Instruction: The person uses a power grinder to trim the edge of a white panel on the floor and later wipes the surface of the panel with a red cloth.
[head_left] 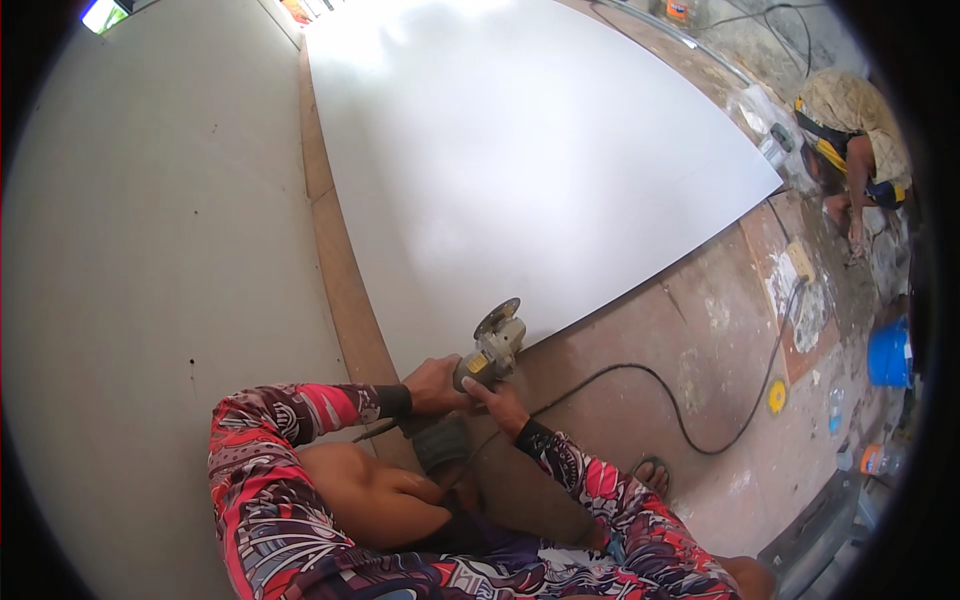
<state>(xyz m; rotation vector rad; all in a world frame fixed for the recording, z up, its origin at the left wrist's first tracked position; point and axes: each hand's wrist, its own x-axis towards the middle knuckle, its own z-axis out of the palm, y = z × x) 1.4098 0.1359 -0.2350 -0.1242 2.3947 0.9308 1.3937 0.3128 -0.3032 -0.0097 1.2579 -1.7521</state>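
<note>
Patterned sleeves lead up to both hands, wrapped around an angle grinder: the left hand from the left, the right hand from the lower right. Its long axis slants forward and rightward, ending in a tilted disc. Ahead lies a large white sheet; I cannot tell whether the disc touches it.

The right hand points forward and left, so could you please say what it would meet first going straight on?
The grinder, which the right hand is touching; beyond that, perhaps the left hand, though depth is unclear.
</note>
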